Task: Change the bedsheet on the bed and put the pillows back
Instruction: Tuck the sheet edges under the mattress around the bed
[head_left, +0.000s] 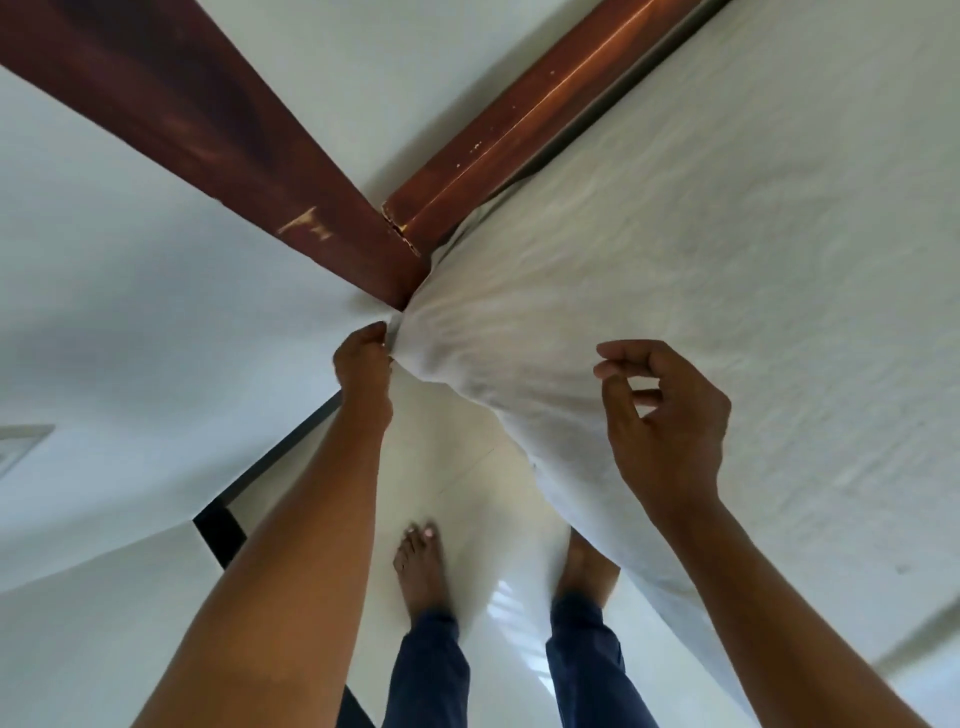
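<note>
Bedsheet (675, 249), white and wrinkled, covered the mattress and bunched at its corner beside the wooden headboard (519, 119), where the left hand (363, 364) pinched the gathered cloth, while the right hand (665, 415) hovered half open over the mattress's near edge, grasping nothing, bare feet (421, 566) on the pale floor.

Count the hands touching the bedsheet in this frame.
1. The left hand pinches the white bedsheet at the mattress corner beside the wooden bed frame. The right hand hovers above the sheet, fingers curled, apparently not touching it.
</note>
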